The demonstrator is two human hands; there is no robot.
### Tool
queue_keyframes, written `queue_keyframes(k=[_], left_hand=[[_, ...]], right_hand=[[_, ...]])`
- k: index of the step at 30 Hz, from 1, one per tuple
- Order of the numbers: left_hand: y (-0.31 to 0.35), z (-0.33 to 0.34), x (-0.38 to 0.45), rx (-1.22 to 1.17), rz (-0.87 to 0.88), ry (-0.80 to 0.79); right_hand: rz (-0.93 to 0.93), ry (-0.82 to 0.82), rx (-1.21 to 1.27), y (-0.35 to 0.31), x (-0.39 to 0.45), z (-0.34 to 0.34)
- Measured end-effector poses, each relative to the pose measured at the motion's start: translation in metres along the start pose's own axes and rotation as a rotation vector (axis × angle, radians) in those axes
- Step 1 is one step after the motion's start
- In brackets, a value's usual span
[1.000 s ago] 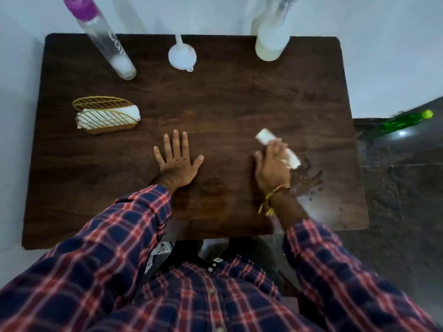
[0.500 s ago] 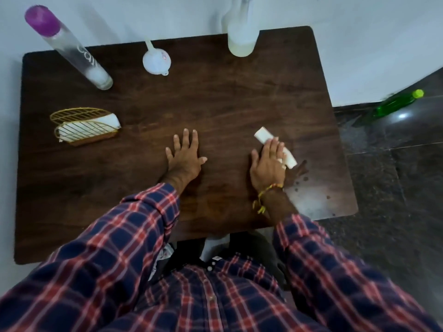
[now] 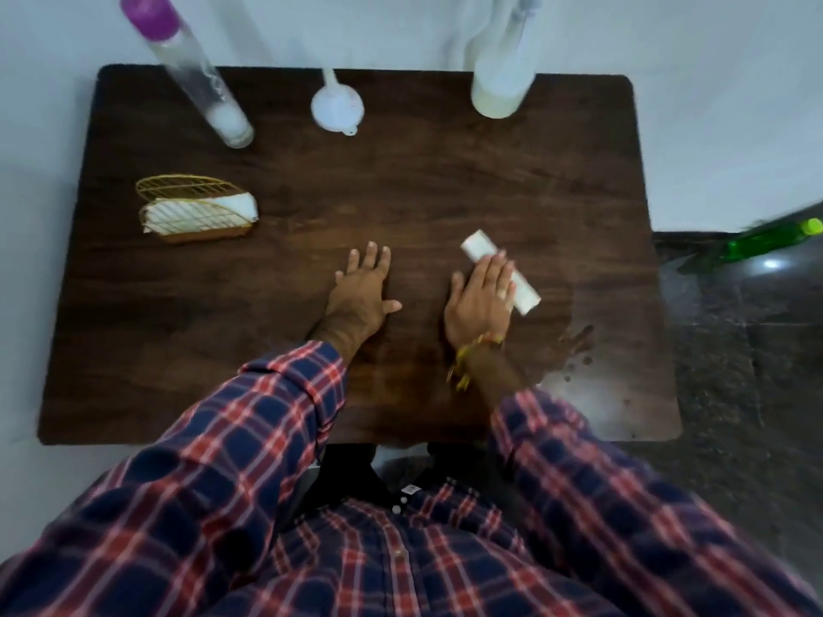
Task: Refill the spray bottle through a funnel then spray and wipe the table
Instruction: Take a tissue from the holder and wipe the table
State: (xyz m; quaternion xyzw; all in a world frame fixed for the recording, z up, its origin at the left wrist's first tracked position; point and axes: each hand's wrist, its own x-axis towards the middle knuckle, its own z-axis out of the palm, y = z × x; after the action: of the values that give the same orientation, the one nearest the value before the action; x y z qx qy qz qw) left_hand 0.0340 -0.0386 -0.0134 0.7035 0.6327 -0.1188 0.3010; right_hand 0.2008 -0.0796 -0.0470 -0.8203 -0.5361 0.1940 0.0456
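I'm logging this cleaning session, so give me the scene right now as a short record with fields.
surface: dark wooden table
left hand: flat on table, empty
right hand: pressing folded white tissue on table
wet patch: right of right hand
far edge: purple-capped bottle, white funnel, spray bottle
left side: gold napkin holder
floor: green bottle

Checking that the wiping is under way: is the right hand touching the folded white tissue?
Touching. In the head view the right hand lies flat on the folded white tissue, fingers over its middle, pressing it onto the table.
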Motion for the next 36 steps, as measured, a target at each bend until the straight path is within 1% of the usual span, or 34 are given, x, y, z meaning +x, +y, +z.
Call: queue_keyframes(k=[3,4,6,7,9,11,16,18,20,21,23,25,27,29,31,34,36], left_hand=[[-0.018,0.011,-0.013,-0.044,0.039,0.01],[-0.023,0.015,-0.015,-0.074,0.065,0.027],[-0.036,0.02,-0.018,-0.158,0.118,0.076],[-0.04,0.02,-0.018,-0.21,0.136,0.088],[-0.047,0.015,-0.019,-0.308,0.149,0.118],[-0.05,0.009,-0.024,-0.359,0.135,0.157],[-0.066,0.025,-0.05,-0.331,0.179,0.177],[-0.074,0.038,-0.066,-0.296,0.233,0.18],[-0.08,0.049,-0.079,-0.21,0.303,0.169],[-0.082,0.055,-0.084,-0.147,0.343,0.16],[-0.085,0.062,-0.089,-0.033,0.419,0.143],[-0.087,0.063,-0.09,-0.002,0.461,0.105],[-0.085,0.059,-0.092,-0.041,0.478,0.083],[-0.084,0.051,-0.094,-0.085,0.482,0.083],[-0.083,0.042,-0.092,-0.099,0.491,0.095],[-0.078,0.031,-0.088,-0.109,0.462,0.117],[-0.072,0.027,-0.084,-0.101,0.444,0.131]], right_hand=[[-0.041,-0.015,0.03,-0.043,0.089,-0.013],[-0.078,-0.022,0.006,-0.057,0.111,-0.015],[-0.204,-0.065,-0.074,-0.087,0.127,-0.011],[-0.275,-0.083,-0.113,-0.097,0.122,-0.007],[-0.37,-0.12,-0.149,-0.108,0.091,0.006],[-0.436,-0.144,-0.181,-0.104,0.044,0.02],[-0.497,-0.145,-0.11,-0.068,-0.073,0.036],[-0.497,-0.126,-0.131,-0.041,-0.11,0.036],[-0.494,-0.143,-0.153,-0.018,-0.134,0.034],[-0.486,-0.149,-0.135,-0.013,-0.14,0.032],[-0.411,-0.101,0.01,-0.013,-0.142,0.028],[-0.257,-0.01,0.129,-0.016,-0.136,0.021],[-0.092,0.1,0.12,-0.016,-0.127,0.011],[0.014,0.058,0.056,-0.017,-0.121,0.001],[0.039,-0.021,0.0,-0.018,-0.118,-0.004],[0.168,-0.095,0.102,-0.017,-0.115,-0.013],[0.243,-0.125,0.124,-0.016,-0.115,-0.017]])
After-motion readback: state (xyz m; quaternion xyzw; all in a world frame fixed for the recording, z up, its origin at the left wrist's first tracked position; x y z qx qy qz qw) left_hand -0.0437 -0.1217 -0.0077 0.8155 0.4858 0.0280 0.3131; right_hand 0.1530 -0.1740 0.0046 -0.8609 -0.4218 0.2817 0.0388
